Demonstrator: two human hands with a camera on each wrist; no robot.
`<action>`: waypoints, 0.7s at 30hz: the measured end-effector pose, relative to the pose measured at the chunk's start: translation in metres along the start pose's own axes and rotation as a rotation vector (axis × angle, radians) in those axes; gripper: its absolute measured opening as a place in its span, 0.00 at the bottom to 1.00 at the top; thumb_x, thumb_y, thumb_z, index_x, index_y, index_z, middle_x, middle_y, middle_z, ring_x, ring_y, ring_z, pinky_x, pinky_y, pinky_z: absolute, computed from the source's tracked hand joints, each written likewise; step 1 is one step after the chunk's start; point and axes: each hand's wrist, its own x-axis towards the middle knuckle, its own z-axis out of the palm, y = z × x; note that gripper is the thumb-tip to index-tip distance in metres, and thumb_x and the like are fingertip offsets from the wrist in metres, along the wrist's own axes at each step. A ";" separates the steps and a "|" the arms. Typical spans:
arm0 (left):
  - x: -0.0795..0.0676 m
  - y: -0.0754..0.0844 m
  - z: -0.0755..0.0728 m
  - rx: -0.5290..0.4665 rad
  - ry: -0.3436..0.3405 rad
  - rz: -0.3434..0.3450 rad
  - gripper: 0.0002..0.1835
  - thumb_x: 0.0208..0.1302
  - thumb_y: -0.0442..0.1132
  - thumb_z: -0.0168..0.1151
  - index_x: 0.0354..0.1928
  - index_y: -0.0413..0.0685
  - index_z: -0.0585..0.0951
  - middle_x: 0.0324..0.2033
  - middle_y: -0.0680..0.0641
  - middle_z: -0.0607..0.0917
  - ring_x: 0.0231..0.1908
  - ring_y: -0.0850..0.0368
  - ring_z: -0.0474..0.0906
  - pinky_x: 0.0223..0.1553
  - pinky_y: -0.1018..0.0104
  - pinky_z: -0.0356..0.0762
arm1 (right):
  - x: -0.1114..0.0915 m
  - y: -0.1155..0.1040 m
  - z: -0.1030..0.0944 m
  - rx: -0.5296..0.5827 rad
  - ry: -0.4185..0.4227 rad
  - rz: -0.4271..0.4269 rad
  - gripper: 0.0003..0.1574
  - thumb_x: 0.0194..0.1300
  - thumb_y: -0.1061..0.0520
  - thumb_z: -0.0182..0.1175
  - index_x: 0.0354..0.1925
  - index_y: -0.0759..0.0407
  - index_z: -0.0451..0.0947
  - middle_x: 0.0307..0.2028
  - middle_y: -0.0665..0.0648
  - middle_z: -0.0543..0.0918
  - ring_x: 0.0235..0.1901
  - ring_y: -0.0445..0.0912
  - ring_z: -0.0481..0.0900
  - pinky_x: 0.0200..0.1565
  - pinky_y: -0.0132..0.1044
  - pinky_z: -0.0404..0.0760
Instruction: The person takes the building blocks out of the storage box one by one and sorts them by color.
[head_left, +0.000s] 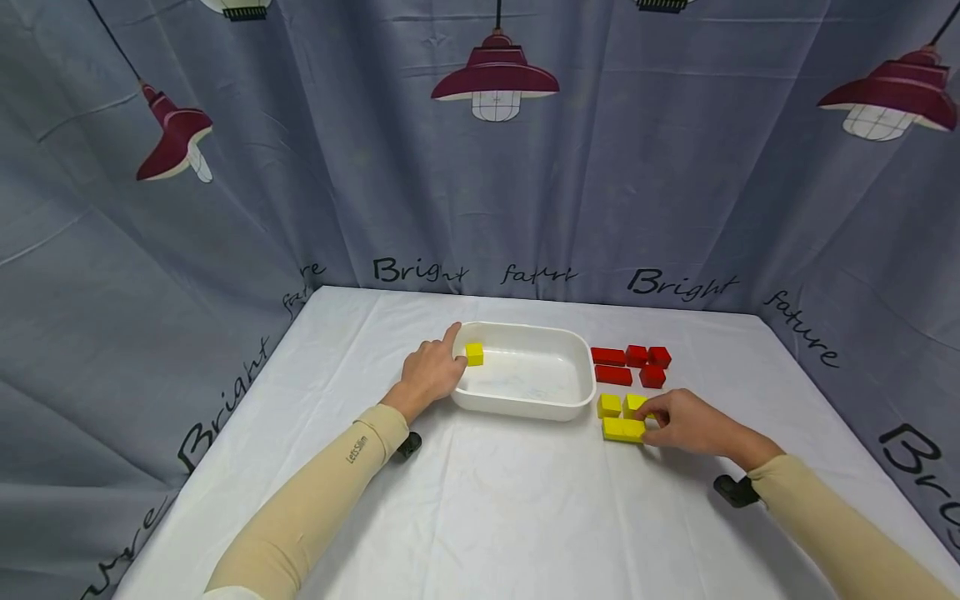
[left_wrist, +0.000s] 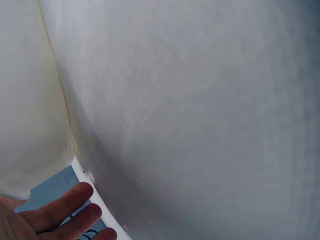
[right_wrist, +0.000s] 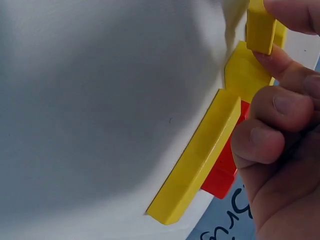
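Note:
A white tray [head_left: 525, 408] stands on the table with one yellow cube [head_left: 474, 354] inside, near its left end. My left hand [head_left: 430, 372] touches the tray's left rim, its index finger and thumb spread along it. Three fingers [left_wrist: 67, 205] of that hand stretch out straight in the left wrist view. To the right of the tray, my right hand [head_left: 686, 423] pinches a yellow block [right_wrist: 261, 30] between thumb and index finger. Close beside it are another yellow cube [head_left: 609, 406] and a long yellow block [head_left: 623, 430].
Several red blocks [head_left: 613, 375], long and short, lie behind the yellow ones, right of the tray. A white cloth [head_left: 510, 508] covers the table. A grey curtain [head_left: 420, 192] with printed lamps and lettering hangs behind and at the sides.

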 end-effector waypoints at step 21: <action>-0.001 0.001 -0.001 0.003 0.002 -0.003 0.37 0.70 0.50 0.46 0.80 0.59 0.54 0.58 0.38 0.82 0.57 0.43 0.79 0.51 0.46 0.79 | -0.002 -0.005 -0.001 -0.111 0.066 -0.026 0.22 0.52 0.53 0.76 0.48 0.54 0.88 0.20 0.50 0.73 0.25 0.44 0.69 0.23 0.30 0.67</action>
